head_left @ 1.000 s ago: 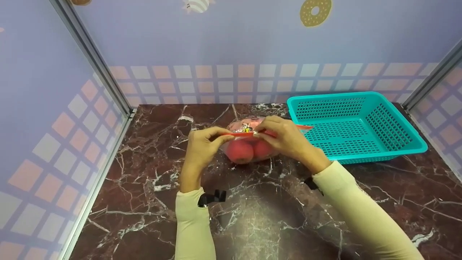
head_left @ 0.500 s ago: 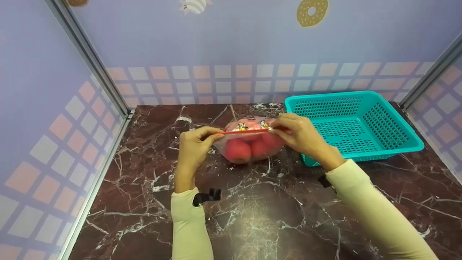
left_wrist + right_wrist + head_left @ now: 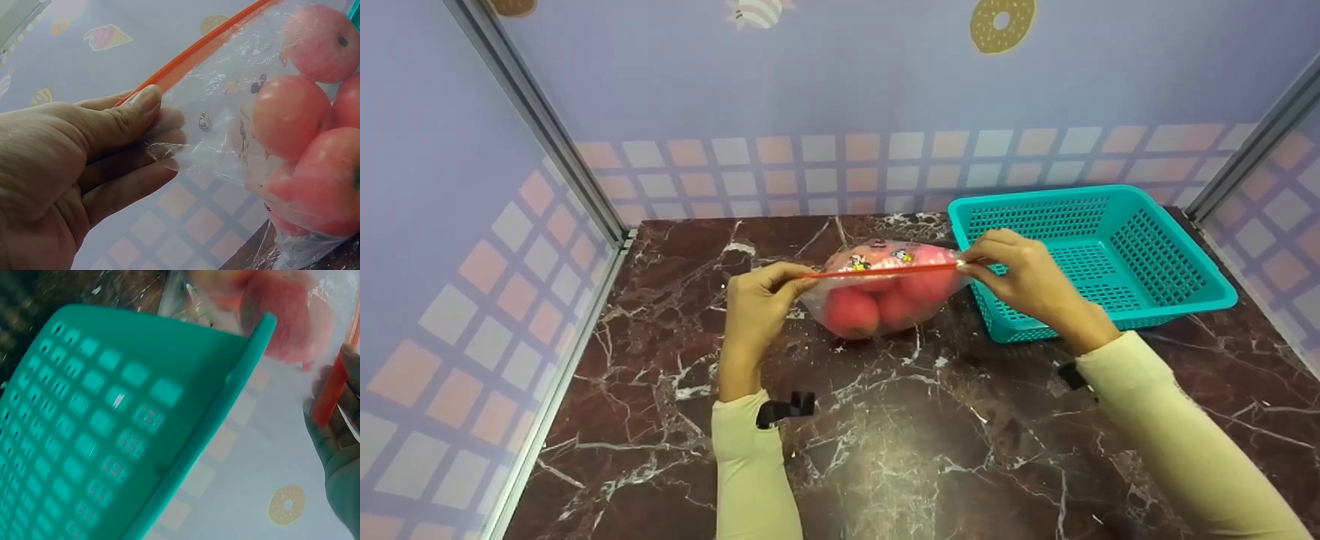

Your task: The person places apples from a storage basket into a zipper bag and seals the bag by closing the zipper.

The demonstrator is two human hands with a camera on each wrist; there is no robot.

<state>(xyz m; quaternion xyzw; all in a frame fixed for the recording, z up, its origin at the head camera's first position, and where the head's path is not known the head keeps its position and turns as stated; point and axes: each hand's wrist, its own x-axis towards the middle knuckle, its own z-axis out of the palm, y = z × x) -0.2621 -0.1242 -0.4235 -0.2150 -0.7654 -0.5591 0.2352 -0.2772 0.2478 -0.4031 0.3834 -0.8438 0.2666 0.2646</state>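
Observation:
A clear zip bag (image 3: 896, 300) with printed figures and a red-orange zip strip (image 3: 877, 271) holds several red apples (image 3: 292, 115). At the strip's left end, my left hand (image 3: 757, 307) pinches the bag between thumb and fingers; the left wrist view shows the thumb pressed on the orange edge. My right hand (image 3: 1024, 274) pinches the strip's right end, where a small white piece shows at the fingertips. The strip is stretched nearly straight between the hands. In the right wrist view the right hand (image 3: 343, 422) is partly cut off.
A turquoise perforated basket (image 3: 1110, 322) stands at the right, just behind and beside my right hand. The dark marbled tabletop (image 3: 870, 442) reaches back to a lilac wall (image 3: 840, 82) with pink and white squares. Metal corner posts (image 3: 532, 112) flank the sides.
My right hand has slid rightward along the zip strip to its right end. My left hand has shifted slightly left, and the strip between them has grown longer and straighter.

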